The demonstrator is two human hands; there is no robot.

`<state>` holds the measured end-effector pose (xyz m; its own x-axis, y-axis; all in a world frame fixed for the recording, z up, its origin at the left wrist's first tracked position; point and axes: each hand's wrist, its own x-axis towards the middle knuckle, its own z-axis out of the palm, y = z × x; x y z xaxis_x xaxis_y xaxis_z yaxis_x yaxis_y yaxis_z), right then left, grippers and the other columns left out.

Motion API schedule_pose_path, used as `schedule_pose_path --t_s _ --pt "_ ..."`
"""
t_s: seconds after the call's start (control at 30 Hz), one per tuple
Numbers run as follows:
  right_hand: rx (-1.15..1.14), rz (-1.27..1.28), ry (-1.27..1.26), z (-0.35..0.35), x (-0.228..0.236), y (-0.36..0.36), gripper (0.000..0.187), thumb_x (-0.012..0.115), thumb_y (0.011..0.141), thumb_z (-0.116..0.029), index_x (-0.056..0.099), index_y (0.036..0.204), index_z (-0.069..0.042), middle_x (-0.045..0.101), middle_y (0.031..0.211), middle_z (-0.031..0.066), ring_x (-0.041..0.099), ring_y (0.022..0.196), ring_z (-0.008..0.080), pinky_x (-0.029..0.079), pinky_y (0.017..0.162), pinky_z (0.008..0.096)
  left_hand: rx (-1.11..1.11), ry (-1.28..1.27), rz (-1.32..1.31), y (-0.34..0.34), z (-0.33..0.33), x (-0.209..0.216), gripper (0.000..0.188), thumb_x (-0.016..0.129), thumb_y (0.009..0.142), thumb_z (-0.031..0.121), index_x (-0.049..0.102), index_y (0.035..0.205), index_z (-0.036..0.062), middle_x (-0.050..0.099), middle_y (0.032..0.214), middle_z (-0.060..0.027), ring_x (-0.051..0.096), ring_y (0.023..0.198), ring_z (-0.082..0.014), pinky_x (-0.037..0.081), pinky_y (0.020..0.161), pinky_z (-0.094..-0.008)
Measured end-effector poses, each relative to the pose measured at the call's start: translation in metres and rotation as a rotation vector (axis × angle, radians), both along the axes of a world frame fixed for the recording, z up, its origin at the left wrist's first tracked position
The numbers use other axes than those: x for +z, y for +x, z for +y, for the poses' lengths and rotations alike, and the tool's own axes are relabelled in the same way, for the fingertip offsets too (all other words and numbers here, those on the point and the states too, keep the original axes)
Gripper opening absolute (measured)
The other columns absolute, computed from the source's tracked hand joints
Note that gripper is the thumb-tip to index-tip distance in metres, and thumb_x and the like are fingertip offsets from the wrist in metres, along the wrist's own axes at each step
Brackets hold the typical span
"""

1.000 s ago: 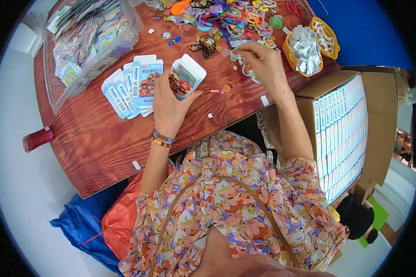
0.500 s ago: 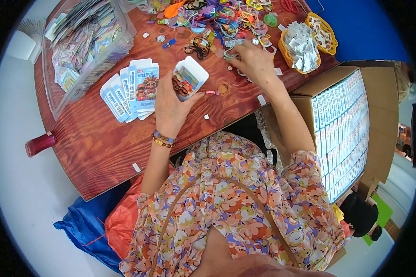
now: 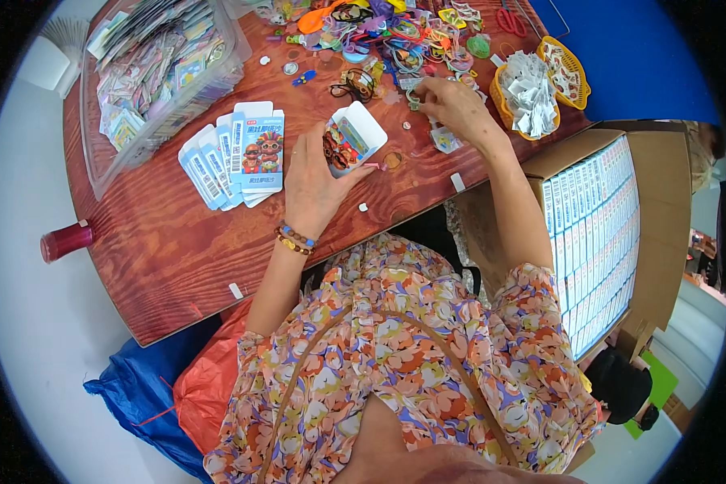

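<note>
My left hand [image 3: 319,181] is closed around a small open blue-and-white carton [image 3: 366,129], its top flap raised and colourful cards or packets inside. To its left a fanned stack of flat, matching cartons [image 3: 258,153] lies on the table. My right hand [image 3: 456,111] reaches to the near edge of a pile of small trinkets [image 3: 403,36]. Its thumb and fingertips pinch a pale green loop [image 3: 414,102], with a clear piece beside it. A small clear packet [image 3: 444,139] lies under the right palm.
A clear plastic bin [image 3: 125,165] of cards stands at the far left. Yellow baskets [image 3: 504,105] with white packets sit right of the pile, near red scissors [image 3: 511,20]. A large cardboard box [image 3: 661,210] of packed cartons is at my right. A red jar [image 3: 66,241] is beyond the left edge.
My left hand and the open carton have shifted right, away from the stack. My right hand's fingers have closed in at the green loop, and the packet under the palm shows more.
</note>
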<state>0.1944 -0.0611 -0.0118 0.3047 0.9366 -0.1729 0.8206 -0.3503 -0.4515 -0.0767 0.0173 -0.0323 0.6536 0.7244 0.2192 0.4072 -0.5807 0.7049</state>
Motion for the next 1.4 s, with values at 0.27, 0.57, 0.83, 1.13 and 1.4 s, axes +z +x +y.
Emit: schedule_pose_path --t_s 0.27,0.57,0.83,1.13,1.4 --pt "-0.185 0.111 0.209 -0.004 0.025 0.008 0.02 0.064 0.09 -0.016 0.07 0.106 -0.007 0.07 0.081 0.0066 0.065 0.072 0.0143 0.049 0.064 0.0325 -0.003 0.058 -0.011 0.003 0.005 -0.002 0.091 0.088 0.065 0.043 0.044 0.132 0.0 0.057 0.119 -0.0199 0.058 0.108 -0.0376 0.051 0.09 -0.0442" --pt "0.16 -0.429 -0.083 0.01 0.013 -0.004 0.013 0.067 0.081 -0.019 0.066 0.09 -0.01 0.068 0.084 0.0078 0.066 0.081 0.0299 0.051 0.072 0.0391 0.001 0.076 -0.037 0.002 0.004 0.0 0.089 0.088 0.065 0.042 0.045 0.131 0.0016 0.057 0.117 -0.0187 0.059 0.105 -0.0377 0.051 0.087 -0.0446" --pt "0.061 0.633 0.288 0.006 0.063 -0.003 0.006 0.062 0.093 -0.003 0.064 0.099 -0.002 0.069 0.109 0.0059 0.067 0.086 0.0115 0.055 0.074 0.0284 0.001 0.121 -0.008 0.009 0.011 -0.003 0.085 0.089 0.064 0.04 0.047 0.129 0.003 0.057 0.108 -0.0173 0.058 0.101 -0.0363 0.052 0.083 -0.0451" --pt "-0.042 1.004 0.059 0.023 0.073 -0.049 0.009 0.061 0.096 -0.009 0.064 0.101 -0.002 0.072 0.091 0.0061 0.072 0.086 0.0123 0.06 0.072 0.0251 0.02 0.158 -0.028 0.02 0.005 0.004 0.083 0.087 0.066 0.045 0.05 0.127 0.0027 0.058 0.104 -0.0158 0.061 0.095 -0.0339 0.054 0.074 -0.0417" --pt "0.223 0.1 0.337 0.023 0.06 -0.068 0.015 0.067 0.089 -0.009 0.067 0.101 0.0 0.07 0.086 0.0125 0.069 0.075 0.0207 0.053 0.066 0.0319 0.049 0.163 0.066 0.025 0.006 0.005 0.086 0.088 0.064 0.046 0.05 0.128 0.0031 0.057 0.105 -0.0155 0.062 0.093 -0.034 0.054 0.072 -0.0422"
